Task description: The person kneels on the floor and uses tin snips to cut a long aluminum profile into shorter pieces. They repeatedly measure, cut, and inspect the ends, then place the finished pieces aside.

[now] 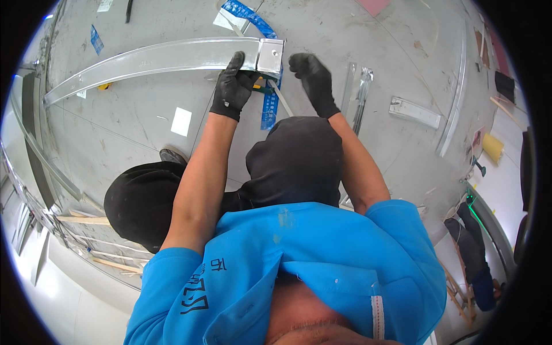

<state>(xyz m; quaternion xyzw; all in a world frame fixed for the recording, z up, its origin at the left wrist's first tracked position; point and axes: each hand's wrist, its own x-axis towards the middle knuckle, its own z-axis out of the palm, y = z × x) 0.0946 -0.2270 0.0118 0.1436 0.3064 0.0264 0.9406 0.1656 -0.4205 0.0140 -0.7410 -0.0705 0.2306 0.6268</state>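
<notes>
A long silvery metal channel (155,57) stretches leftward over the floor, with a short squared metal piece (270,56) at its right end. My left hand (233,89), in a black glove, grips the channel's near edge close to that end, thumb on top. A green and yellow tool (264,87) shows partly beside that hand; whether the fingers touch it is hidden. My right hand (313,80), also gloved in black, is just right of the channel's end, apart from it. Its fingers are curled in, and anything small between them cannot be seen.
Blue printed tape (269,109) and a white sheet (181,122) lie on the grey floor (144,115). To the right are thin metal strips (362,98), a short channel (415,111) and a long curved strip (457,103). A person's dark-trousered legs (474,253) show at far right.
</notes>
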